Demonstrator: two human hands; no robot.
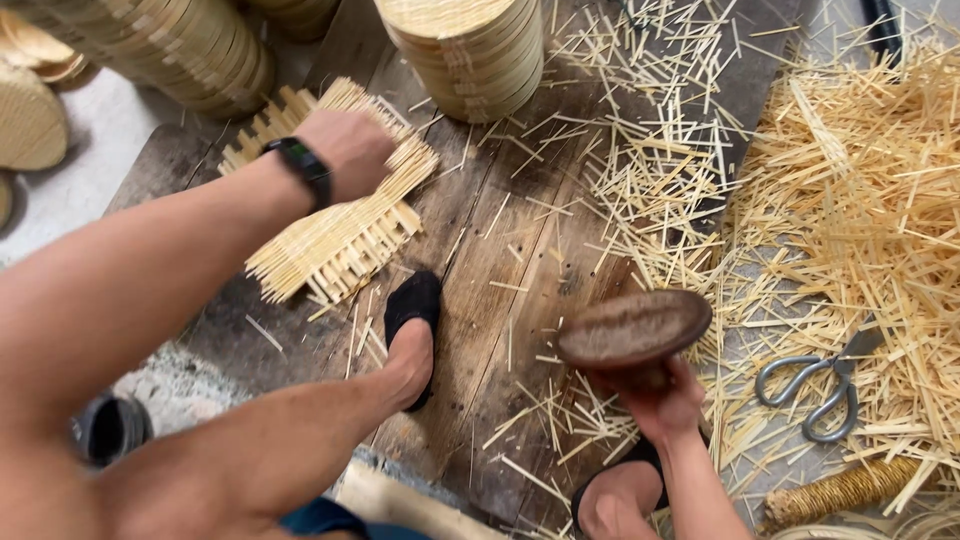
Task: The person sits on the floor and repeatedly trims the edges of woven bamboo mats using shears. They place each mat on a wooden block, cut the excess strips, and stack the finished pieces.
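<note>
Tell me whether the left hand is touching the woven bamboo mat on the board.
Touching. The head view shows the left hand pressed flat on the woven bamboo mat, covering its upper middle with no gap visible between them.

Bare board point(520, 250) between foot point(412, 340) and mallet point(633, 328)

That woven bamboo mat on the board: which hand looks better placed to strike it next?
Probably the right hand: it already holds the wooden mallet raised above the board. The left hand is pressing down on the mat, so it is occupied holding it in place.
</note>
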